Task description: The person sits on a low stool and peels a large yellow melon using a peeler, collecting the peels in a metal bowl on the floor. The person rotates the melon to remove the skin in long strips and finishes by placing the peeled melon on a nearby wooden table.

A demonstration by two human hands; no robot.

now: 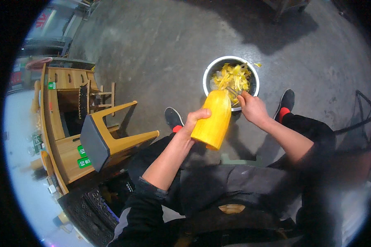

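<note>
A thick, peeled yellow squash (213, 120) is tilted in front of me, its far end over the rim of a bin. My left hand (196, 119) grips its left side, thumb on top. My right hand (253, 108) is closed around a metal peeler (232, 91), whose head is at the squash's far end. Just beyond lies the round bin with a white rim (207, 68), holding a heap of yellow peelings (235, 76). A stray bit of peel (257, 64) is at the bin's right edge.
To the left, a yellow-legged stool with a dark seat (94, 142) lies tipped by a wooden desk (66, 154). My shoes (287, 99) are on the grey concrete floor (152, 49), either side of the bin. A dark stand (369, 111) is at the right.
</note>
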